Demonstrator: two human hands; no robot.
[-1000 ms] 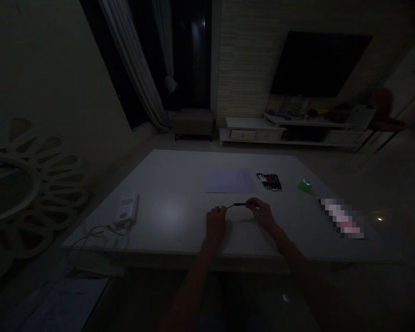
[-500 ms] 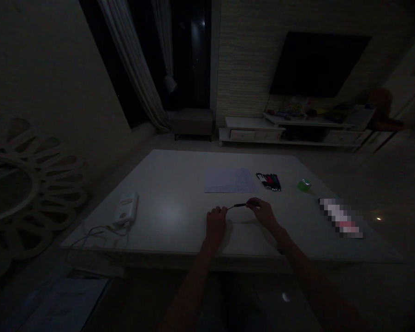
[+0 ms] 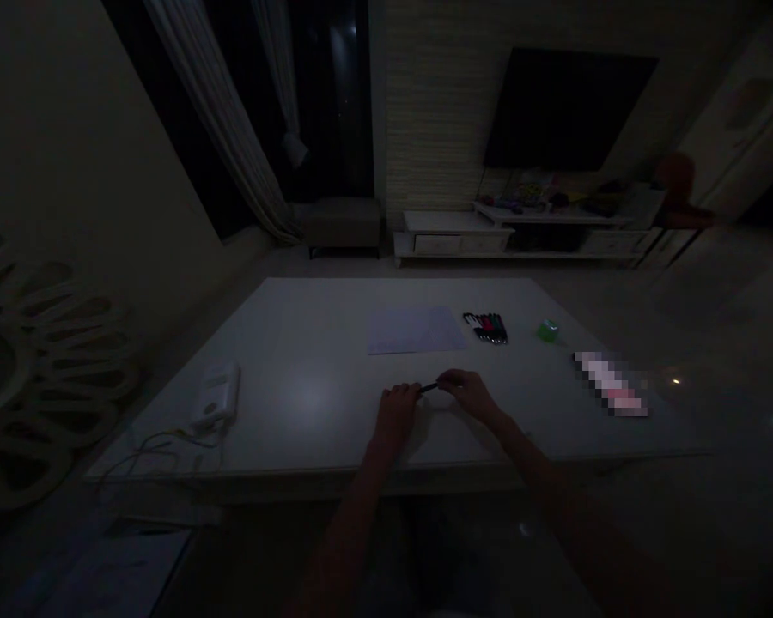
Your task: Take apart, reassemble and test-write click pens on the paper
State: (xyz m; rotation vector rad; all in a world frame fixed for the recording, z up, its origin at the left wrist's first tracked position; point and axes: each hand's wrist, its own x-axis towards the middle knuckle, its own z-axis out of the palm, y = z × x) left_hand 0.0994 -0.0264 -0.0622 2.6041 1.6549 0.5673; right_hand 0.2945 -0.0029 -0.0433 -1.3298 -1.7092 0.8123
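A slim dark pen (image 3: 429, 387) is held between my two hands above the near part of the white table (image 3: 296, 343). My left hand (image 3: 398, 411) is closed on its left end, and my right hand (image 3: 467, 393) pinches its right end. Beyond the hands lie white paper sheets (image 3: 416, 330). Just right of the sheets is a row of several pens (image 3: 487, 328) with dark, red and green parts. A small green container (image 3: 547, 330) stands farther right. The dim light hides fine detail of the fingers.
A white power strip or adapter (image 3: 219, 392) with cables lies at the table's left. A blurred-out phone-like object (image 3: 611, 384) is near the right edge. Behind the table are a grey bench (image 3: 343, 225) and a low white cabinet (image 3: 447, 232).
My hands have come closer together, and the thin piece that showed between the left fingers and the dark pen is no longer visible. The camera view has shifted slightly.
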